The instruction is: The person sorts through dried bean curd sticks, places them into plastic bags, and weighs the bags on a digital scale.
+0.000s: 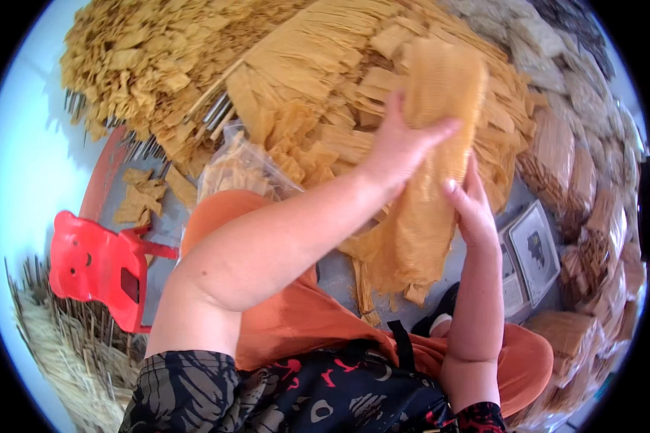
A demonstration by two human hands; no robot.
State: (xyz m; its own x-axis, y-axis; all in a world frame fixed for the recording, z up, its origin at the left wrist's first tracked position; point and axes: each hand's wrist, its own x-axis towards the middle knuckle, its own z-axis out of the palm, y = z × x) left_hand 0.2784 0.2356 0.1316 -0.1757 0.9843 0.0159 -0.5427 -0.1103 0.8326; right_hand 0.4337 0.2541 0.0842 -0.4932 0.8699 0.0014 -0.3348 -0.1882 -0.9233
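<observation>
My left grip [407, 150] clamps the yellow bundle [442, 160] from the left, my right grip [477, 209] its right edge, lower. Ends extend past both.

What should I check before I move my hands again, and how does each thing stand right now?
1. Left hand on the yellow sheet bundle: ok, a digit lies across its front.
2. Right hand on the bundle: ok, at its right side, lower than the left hand.
3. Back of the bundle evenly supported: cannot tell, it faces away from the camera.
4. Clear plastic bag apart from both hands: ok, it lies to their left.
5. Floor free of scraps: not ok, loose yellow pieces lie near the red chair.
</observation>
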